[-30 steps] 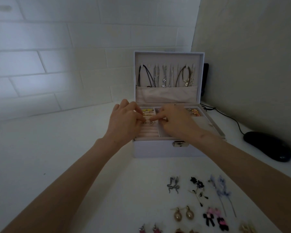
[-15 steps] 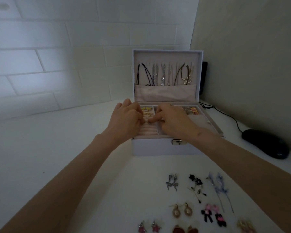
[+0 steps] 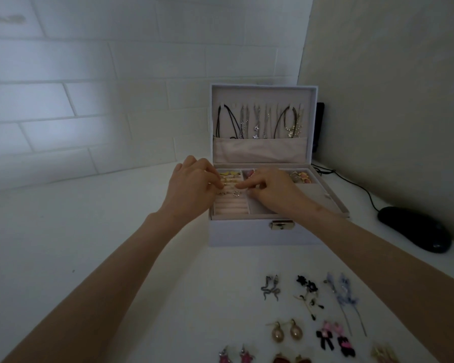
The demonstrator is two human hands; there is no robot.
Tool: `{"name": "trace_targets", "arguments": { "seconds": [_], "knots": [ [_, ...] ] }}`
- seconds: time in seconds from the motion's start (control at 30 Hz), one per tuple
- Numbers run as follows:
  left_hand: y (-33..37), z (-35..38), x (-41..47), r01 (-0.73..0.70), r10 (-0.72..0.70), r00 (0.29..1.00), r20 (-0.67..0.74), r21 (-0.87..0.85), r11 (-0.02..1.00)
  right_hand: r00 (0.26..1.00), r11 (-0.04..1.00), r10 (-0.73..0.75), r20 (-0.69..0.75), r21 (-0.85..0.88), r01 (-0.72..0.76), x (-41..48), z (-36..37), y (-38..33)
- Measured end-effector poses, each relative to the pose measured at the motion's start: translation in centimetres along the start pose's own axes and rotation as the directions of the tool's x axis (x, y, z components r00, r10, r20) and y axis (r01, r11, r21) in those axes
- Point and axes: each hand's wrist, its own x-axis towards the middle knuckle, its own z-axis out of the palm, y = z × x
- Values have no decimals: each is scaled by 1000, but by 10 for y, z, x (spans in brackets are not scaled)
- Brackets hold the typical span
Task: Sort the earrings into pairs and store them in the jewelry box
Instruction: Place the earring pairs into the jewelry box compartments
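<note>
The white jewelry box (image 3: 247, 233) stands open, with several earrings stored in its back compartments. Both hands are over its ring-roll section at the front left. My left hand (image 3: 192, 191) has its fingers curled onto a small silver flower stud (image 3: 222, 193) set in the rolls. My right hand (image 3: 271, 191) pinches the matching stud (image 3: 236, 193) with index finger and thumb. Paired earrings lie on the table in front of the box: a silver snake pair (image 3: 270, 290), a black flower pair (image 3: 308, 294), a blue dangling pair (image 3: 344, 294), a pearl pair (image 3: 286, 332) and a pink-and-black bow pair (image 3: 334, 341).
Necklaces (image 3: 260, 121) hang inside the raised lid. A black mouse (image 3: 414, 229) and its cable (image 3: 357, 184) lie to the right of the box by the wall. More earring pairs sit at the bottom edge: pink (image 3: 236, 357), red (image 3: 291, 360) and gold (image 3: 384, 355).
Both hands stayed over the ring rolls with small finger movements. Two silver studs now show side by side in the rolls, where one was seen between the fingertips before.
</note>
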Motion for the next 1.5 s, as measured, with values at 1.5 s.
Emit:
{"name": "trace_targets", "arguments": {
  "seconds": [1.5],
  "knots": [
    [2,4,-22,-114,131,984,-122,138,984,999,954,-8,50,-300,23,17,4,-46]
  ]
}}
